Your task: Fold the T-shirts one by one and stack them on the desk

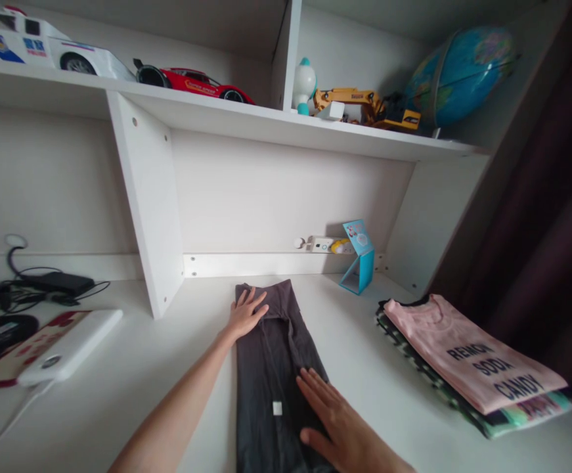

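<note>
The left hand point(246, 314) and right hand point(337, 420) press flat, fingers spread, on a grey garment point(270, 387). Folded clothes point(467, 355) sit at lower right.

The grey garment point(266, 374) is soft matt cloth. The white desk point(93, 414) looks like smooth laminate, and the red toy car point(192, 85) seems glossy plastic.

White desk point(132, 420) bearing a dark grey garment point(266, 374), a stack of folded clothes point(467, 355)
</note>
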Available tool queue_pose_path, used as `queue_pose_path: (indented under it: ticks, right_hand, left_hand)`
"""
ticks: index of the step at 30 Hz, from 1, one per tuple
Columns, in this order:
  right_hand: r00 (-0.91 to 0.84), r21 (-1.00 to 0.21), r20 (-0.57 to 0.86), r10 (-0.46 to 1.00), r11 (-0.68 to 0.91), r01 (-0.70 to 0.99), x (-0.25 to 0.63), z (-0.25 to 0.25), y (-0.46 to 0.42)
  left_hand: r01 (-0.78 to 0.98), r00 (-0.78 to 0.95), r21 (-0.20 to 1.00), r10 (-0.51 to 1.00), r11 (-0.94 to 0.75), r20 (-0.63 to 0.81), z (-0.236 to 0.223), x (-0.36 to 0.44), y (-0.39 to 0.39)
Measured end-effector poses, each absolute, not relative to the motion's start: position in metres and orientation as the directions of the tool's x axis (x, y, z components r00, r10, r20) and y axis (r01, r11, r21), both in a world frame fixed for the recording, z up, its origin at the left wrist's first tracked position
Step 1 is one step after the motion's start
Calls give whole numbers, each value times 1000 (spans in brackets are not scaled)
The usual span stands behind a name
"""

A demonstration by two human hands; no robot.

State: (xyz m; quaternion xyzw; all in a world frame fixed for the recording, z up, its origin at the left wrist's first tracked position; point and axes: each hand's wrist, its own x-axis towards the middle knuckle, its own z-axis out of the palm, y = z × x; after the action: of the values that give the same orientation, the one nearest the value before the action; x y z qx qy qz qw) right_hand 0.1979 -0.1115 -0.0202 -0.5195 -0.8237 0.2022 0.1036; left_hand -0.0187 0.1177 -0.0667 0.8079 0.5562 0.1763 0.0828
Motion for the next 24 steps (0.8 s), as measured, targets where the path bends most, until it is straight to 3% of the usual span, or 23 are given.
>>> queue_pose_path:
  ticks: [7, 13, 20, 22, 24]
  right_hand:
    - [-438, -385, -51, 898, 387, 838, 203, -46, -121]
    - [-559, -351, -71, 826, 504, 789, 249, -78, -132]
    - [-589, -329, 161, 792, 605, 725, 270, -68, -154]
    - [-597, -298, 226, 770, 638, 710, 263, -60, -156]
    - [-623, -231, 257, 739, 673, 702, 259, -60, -154]
  left_hand:
    - [900, 347, 264, 937, -347, 46, -61, -17, 118]
    - [895, 342, 279, 937, -348, 72, -38, -16, 88]
    - [781, 625, 117, 765, -614, -154, 47, 11, -55]
    - [745, 662, 67, 724, -663, -196, 54, 17, -101]
    - [712, 697, 29, 702, -701, -149, 44, 16, -136]
